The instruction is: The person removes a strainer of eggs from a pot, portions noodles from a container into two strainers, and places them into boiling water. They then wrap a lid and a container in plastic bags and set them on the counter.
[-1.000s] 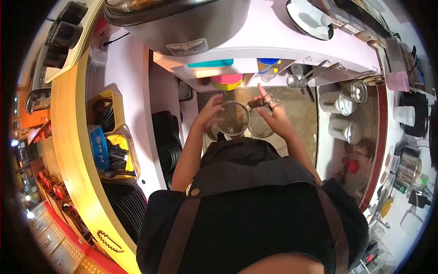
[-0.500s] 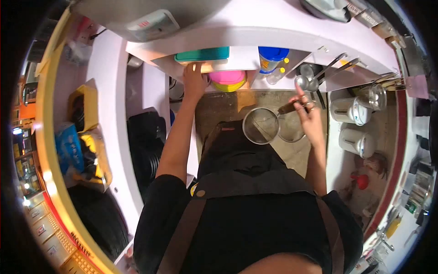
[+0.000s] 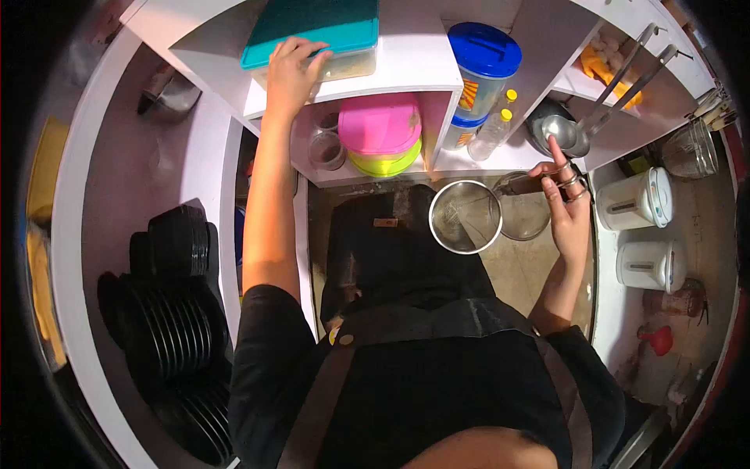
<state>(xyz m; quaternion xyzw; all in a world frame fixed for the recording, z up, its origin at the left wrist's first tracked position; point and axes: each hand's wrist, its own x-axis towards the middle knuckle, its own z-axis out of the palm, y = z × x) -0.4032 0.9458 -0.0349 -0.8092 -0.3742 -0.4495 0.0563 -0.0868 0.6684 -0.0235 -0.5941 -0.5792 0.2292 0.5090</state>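
Observation:
My left hand [image 3: 291, 76] is bent over the front edge of a clear container with a teal lid [image 3: 336, 35] on the white upper shelf. Its fingers are on the lid and the thumb is by the edge. My right hand [image 3: 566, 199] has its index finger stretched out and the other fingers curled round metal loops. Beside it hang a round metal-rimmed vessel [image 3: 466, 217], which looks like a strainer or cup, and a second round one [image 3: 525, 208]. How they join the loops is hard to make out.
Under the shelf sit a pink-lidded tub [image 3: 380, 125] and small clear cups [image 3: 326, 150]. Blue-lidded containers [image 3: 484, 51], a clear bottle [image 3: 490, 134] and ladles [image 3: 576, 139] stand to the right. Black plates [image 3: 168, 324] fill the left shelf. White lidded containers [image 3: 637, 199] are at the right.
The view has shifted toward the shelves, showing more of the teal-lidded container. My left hand has moved up and left with its fingers over the lid. My right hand still holds the loops.

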